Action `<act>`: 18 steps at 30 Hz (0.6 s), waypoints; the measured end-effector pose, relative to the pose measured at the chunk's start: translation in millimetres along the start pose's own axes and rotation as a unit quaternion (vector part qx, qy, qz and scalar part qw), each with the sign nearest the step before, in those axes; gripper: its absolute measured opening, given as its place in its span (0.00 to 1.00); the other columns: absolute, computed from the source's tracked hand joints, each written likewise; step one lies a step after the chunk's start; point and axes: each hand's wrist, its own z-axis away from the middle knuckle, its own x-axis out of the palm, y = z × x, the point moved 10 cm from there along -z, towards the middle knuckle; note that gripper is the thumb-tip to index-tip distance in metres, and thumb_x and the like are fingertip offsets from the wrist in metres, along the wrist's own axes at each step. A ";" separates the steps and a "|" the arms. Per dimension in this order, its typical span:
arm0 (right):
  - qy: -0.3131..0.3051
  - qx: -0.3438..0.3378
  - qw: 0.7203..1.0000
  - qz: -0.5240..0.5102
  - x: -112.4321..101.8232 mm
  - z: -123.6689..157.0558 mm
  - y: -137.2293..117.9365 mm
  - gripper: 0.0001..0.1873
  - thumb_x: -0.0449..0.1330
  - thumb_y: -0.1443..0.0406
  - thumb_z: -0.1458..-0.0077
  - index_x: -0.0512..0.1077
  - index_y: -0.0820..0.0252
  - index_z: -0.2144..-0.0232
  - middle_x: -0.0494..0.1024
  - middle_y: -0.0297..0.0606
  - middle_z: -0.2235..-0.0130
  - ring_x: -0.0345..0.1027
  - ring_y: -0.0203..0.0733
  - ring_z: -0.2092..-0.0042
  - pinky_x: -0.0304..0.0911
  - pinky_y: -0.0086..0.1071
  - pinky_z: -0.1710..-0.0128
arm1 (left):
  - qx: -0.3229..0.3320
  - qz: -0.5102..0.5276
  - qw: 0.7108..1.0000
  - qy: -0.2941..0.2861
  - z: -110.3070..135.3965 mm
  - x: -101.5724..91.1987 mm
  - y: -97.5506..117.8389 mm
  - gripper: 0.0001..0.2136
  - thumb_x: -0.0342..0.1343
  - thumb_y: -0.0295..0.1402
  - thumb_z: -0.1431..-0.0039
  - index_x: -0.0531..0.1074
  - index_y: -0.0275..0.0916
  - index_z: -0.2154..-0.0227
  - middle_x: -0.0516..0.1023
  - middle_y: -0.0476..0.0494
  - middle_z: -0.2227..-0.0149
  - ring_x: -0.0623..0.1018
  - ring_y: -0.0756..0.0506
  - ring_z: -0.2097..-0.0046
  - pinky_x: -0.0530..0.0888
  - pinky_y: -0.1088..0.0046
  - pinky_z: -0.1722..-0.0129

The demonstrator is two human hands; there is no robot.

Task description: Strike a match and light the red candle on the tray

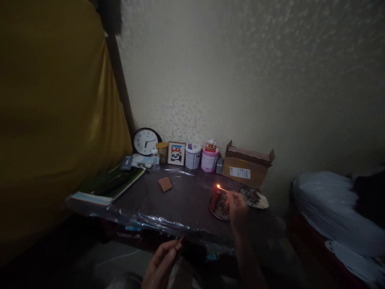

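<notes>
My right hand (237, 206) is closed in a pinch on a thin burning match (223, 189). The small flame meets the top of a red candle (214, 196), which stands upright on a round dish (219, 216) holding dark burnt bits. Below the table's front edge, my left hand (162, 259) pinches a small flat brown piece (179, 243), which looks like card. A similar brown card (165, 184) lies on the table. Just right of my right hand is a plate of matchsticks (255, 198), many with dark heads or burnt.
Along the wall stand a clock (146, 141), a framed panda picture (176, 154), two tins (193, 156) and a cardboard box (245, 166). Books (111, 184) lie at the left, beside a yellow curtain (60, 120). Clear plastic (159, 220) covers the table (180, 200).
</notes>
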 end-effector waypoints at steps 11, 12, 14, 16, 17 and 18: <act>0.028 -0.001 1.000 0.008 5.3 -9.6 9.4 0.16 0.60 0.53 0.55 0.70 0.61 0.73 0.63 0.26 0.84 0.57 0.32 0.81 0.53 0.26 0.80 | -0.008 -0.005 1.000 -0.008 -5.3 -7.7 -4.3 0.14 0.67 0.39 0.60 0.78 0.39 0.69 0.82 0.37 0.62 0.75 0.36 0.51 0.64 0.60 0.47; 0.029 0.000 1.000 0.008 5.9 -10.4 10.7 0.16 0.60 0.53 0.55 0.69 0.61 0.74 0.63 0.25 0.84 0.57 0.32 0.81 0.52 0.26 0.80 | -0.003 -0.004 1.000 -0.002 -5.1 -8.1 -3.6 0.14 0.67 0.39 0.61 0.78 0.39 0.70 0.82 0.37 0.62 0.75 0.36 0.51 0.64 0.60 0.47; 0.030 0.000 1.000 0.006 7.2 -12.0 13.1 0.17 0.60 0.52 0.56 0.69 0.61 0.74 0.63 0.25 0.84 0.57 0.32 0.81 0.52 0.27 0.80 | 0.000 -0.003 1.000 0.005 -4.0 -7.4 -2.8 0.14 0.67 0.39 0.61 0.78 0.39 0.70 0.82 0.38 0.62 0.76 0.36 0.52 0.65 0.62 0.48; 0.030 0.000 1.000 0.005 8.5 -13.2 15.2 0.17 0.59 0.52 0.56 0.69 0.61 0.74 0.63 0.25 0.84 0.57 0.33 0.81 0.53 0.27 0.79 | -0.006 0.004 1.000 0.006 -2.8 -6.1 -3.3 0.14 0.67 0.39 0.61 0.78 0.39 0.70 0.83 0.38 0.63 0.76 0.37 0.53 0.67 0.64 0.50; 0.030 0.001 1.000 0.004 9.0 -13.6 15.9 0.17 0.59 0.52 0.56 0.69 0.61 0.74 0.62 0.25 0.84 0.57 0.33 0.81 0.53 0.27 0.79 | -0.007 0.007 1.000 0.008 -2.5 -6.1 -3.5 0.14 0.67 0.39 0.61 0.78 0.39 0.70 0.83 0.38 0.63 0.77 0.37 0.53 0.68 0.65 0.51; 0.032 0.001 0.999 0.004 9.2 -14.0 16.5 0.17 0.59 0.52 0.56 0.69 0.61 0.74 0.62 0.25 0.84 0.57 0.33 0.81 0.54 0.27 0.79 | -0.008 0.007 1.000 0.010 -2.4 -6.6 -3.6 0.14 0.67 0.39 0.62 0.78 0.39 0.70 0.83 0.38 0.64 0.77 0.38 0.54 0.68 0.65 0.52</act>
